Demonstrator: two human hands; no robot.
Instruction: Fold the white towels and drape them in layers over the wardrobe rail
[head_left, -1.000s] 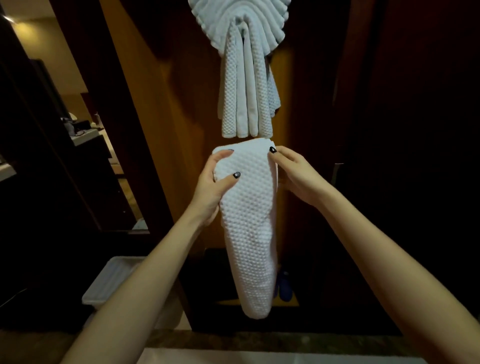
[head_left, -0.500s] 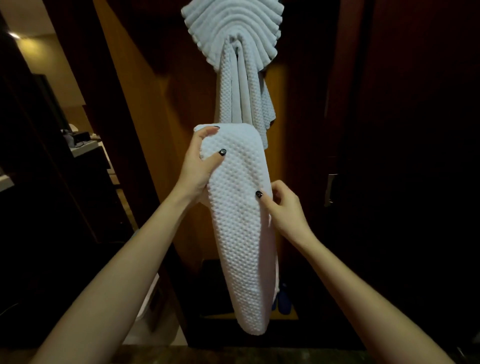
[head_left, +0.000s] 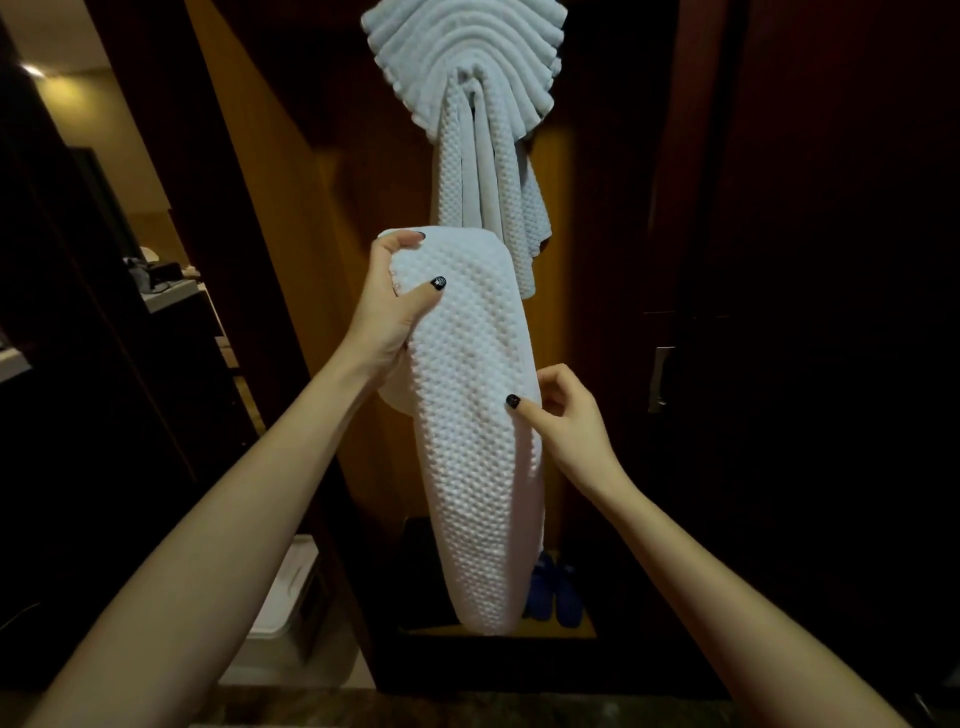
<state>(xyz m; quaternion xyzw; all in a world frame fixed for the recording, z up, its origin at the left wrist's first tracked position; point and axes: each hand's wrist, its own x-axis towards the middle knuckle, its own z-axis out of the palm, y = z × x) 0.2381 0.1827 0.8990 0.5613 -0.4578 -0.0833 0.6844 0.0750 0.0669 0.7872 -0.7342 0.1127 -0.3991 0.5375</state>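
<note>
A folded white waffle towel (head_left: 472, 431) hangs long and narrow in front of me. My left hand (head_left: 392, 306) grips its folded top end, thumb across the front. My right hand (head_left: 563, 415) pinches its right edge lower down, near the middle. Above, several white towels (head_left: 467, 78) are draped in layered arcs at the top of the open wardrobe, their ends (head_left: 488, 208) hanging straight down behind the towel I hold. The rail itself is hidden under them.
The wardrobe's wooden side panel (head_left: 270, 234) stands at the left and a dark door with a metal handle (head_left: 660, 379) at the right. Blue shoes (head_left: 553, 592) sit on the wardrobe floor. A white lidded bin (head_left: 283, 608) stands at the lower left.
My left hand has raised the towel's top end toward the hanging towels. My right hand has slid from the top corner down along the right edge.
</note>
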